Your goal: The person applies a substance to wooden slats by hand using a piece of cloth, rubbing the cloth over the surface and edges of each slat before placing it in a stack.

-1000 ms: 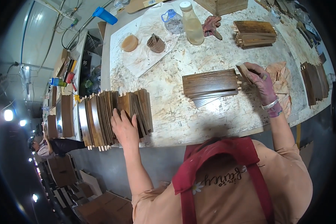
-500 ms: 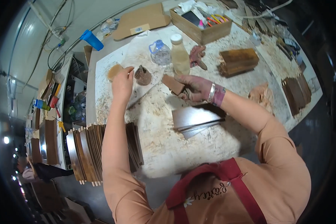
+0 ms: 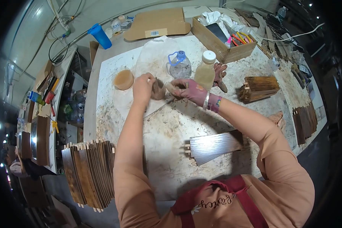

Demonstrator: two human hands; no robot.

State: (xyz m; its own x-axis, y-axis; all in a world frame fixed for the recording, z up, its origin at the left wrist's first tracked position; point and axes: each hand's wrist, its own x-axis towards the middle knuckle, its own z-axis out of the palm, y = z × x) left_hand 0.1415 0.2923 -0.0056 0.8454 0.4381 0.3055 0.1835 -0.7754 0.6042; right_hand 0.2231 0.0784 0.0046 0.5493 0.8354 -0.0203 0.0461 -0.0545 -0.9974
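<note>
My bare left hand (image 3: 143, 88) has its fingers closed at the rim of a small dark brown pot (image 3: 159, 91); what they pinch is hidden. Just to the right, my right hand (image 3: 192, 91), in a stained pink glove, grips a small brown block (image 3: 171, 90), mostly covered by its fingers. A round tub of amber stuff (image 3: 124, 79) stands left of my left hand. Beyond the right hand are a clear jug with a blue handle (image 3: 179, 67) and a white-capped bottle of yellowish liquid (image 3: 205, 72). Nearer me lie a few glossy dark wooden slats (image 3: 215, 145).
Dowelled wooden slats (image 3: 89, 173) stand in a row at the left table edge. At the right are a bundle of brown slats (image 3: 261, 88) and another stack (image 3: 304, 122). A crumpled glove (image 3: 220, 77), a wooden tool box (image 3: 231, 53) and cardboard (image 3: 159, 22) lie farther back.
My left hand has moved right, from the amber tub to the brown pot. My right hand has brought the block left, close beside the pot. The view has shifted.
</note>
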